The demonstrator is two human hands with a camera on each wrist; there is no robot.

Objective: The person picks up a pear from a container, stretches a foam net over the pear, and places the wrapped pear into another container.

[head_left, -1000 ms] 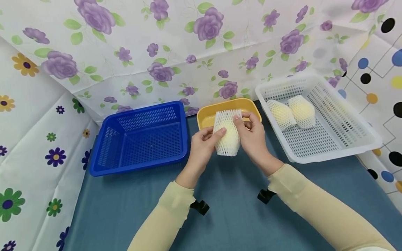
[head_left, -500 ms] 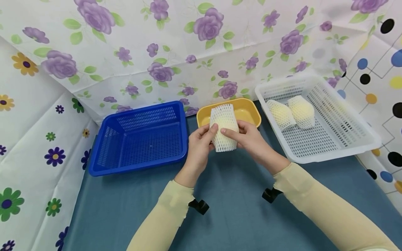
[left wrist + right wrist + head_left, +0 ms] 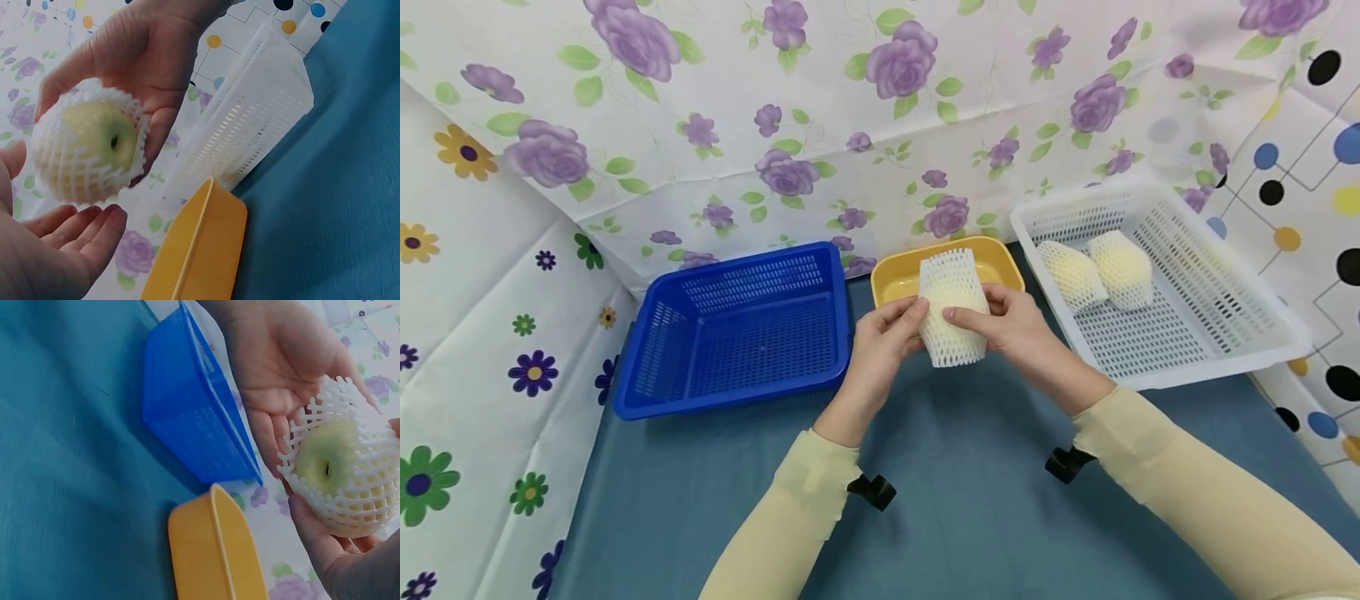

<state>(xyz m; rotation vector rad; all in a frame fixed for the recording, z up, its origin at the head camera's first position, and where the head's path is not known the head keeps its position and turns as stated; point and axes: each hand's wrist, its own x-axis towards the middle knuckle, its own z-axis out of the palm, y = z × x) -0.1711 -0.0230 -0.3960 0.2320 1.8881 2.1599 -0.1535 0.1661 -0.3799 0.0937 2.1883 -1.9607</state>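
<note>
A pale yellow-green apple (image 3: 100, 131) sits inside a white foam net sleeve (image 3: 957, 329) whose upper end stands up loose. My left hand (image 3: 878, 354) holds its left side, thumb on the front. From the right, my right hand (image 3: 1018, 329) grips the same sleeve, its thumb laid across the front. Both wrist views show the apple's dimpled end through the open end of the net. The sleeved apple is held in the air in front of the yellow basin (image 3: 895, 287), partly covering it.
At left stands a blue perforated basket (image 3: 730, 396). A white perforated basket (image 3: 1210, 364) at right contains two yellowish fruits in foam nets, a left one (image 3: 1070, 277) and a right one (image 3: 1122, 268). A blue-green cloth (image 3: 955, 500) covers the table, and patterned sheets rise behind.
My right hand has shifted from the sleeve's upper edge down to its side. The sleeved apple moved slightly left, then back right. The baskets have stayed put.
</note>
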